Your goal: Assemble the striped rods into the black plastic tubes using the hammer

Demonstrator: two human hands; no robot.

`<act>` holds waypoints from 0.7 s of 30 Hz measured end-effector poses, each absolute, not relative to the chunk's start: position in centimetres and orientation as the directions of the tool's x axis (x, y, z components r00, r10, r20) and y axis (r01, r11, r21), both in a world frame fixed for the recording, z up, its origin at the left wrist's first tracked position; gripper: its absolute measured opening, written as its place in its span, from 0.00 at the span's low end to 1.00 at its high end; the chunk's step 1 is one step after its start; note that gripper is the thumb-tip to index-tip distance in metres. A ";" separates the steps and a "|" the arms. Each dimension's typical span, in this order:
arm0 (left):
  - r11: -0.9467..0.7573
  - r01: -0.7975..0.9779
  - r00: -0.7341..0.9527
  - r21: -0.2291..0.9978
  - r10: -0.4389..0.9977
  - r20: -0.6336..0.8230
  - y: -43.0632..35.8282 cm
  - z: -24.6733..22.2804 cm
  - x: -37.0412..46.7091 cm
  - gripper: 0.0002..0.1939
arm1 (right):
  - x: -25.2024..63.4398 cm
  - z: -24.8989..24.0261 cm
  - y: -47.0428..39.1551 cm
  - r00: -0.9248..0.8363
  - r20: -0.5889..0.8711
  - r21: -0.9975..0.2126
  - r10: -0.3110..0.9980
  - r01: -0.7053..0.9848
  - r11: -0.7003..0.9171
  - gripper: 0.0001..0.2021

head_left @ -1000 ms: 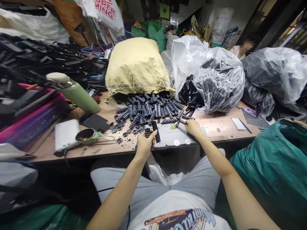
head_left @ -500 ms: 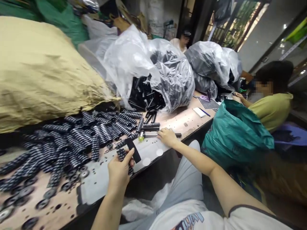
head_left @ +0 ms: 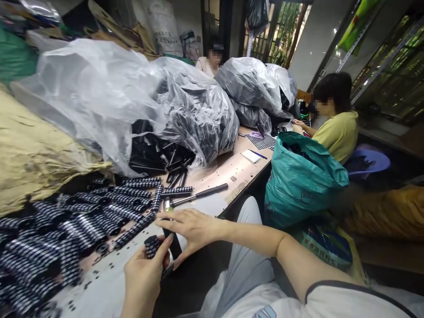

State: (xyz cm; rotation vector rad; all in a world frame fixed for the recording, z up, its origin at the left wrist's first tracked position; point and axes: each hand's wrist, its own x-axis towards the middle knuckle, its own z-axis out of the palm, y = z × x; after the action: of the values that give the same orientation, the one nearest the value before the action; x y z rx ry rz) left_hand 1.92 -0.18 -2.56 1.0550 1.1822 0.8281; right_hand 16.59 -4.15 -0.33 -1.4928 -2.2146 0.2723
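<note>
My left hand (head_left: 145, 269) is closed around a black piece with a white-dotted pattern (head_left: 152, 246), at the table's front edge. Beside its thumb is a flat black strip (head_left: 174, 244). My right hand (head_left: 195, 232) spans this strip, fingers at the upper end and thumb at the lower; the contact is partly hidden. Just beyond the right fingers lies a hammer (head_left: 202, 193) with a dark grip and a yellowish-green head end. To the left, a heap of black tubes with white-dotted bands (head_left: 89, 229) covers the table.
Clear plastic bags (head_left: 212, 119) of black parts stand along the back. A teal sack (head_left: 298, 190) stands right of my legs. A notepad (head_left: 251, 156) and dotted sheet (head_left: 261, 141) lie farther along the table (head_left: 215, 176). One co-worker (head_left: 338, 132) sits right, another (head_left: 208, 64) behind the bags.
My right hand has left the hammer and come left to the black strip at my left hand. The view has swung to the right.
</note>
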 end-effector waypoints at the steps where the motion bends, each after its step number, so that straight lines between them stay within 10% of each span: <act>1: 0.300 0.016 0.225 0.954 0.928 -0.296 -0.3 -2.3 2.1 0.26 | 16.8 -0.3 -4.3 -0.301 0.258 -0.408 0.918 0.827 0.386 0.49; 21: 0.342 -0.179 0.239 0.922 0.924 -0.297 -0.1 -2.2 -0.3 0.19 | 15.6 -2.1 -3.4 -0.325 0.309 -0.629 0.894 0.635 0.448 0.60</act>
State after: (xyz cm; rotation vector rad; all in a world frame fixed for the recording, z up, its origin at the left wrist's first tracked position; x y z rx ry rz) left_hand -0.27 -0.13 -2.20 0.9060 1.0400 0.9172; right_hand 15.56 -3.43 -2.09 -1.2745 -2.0719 0.5303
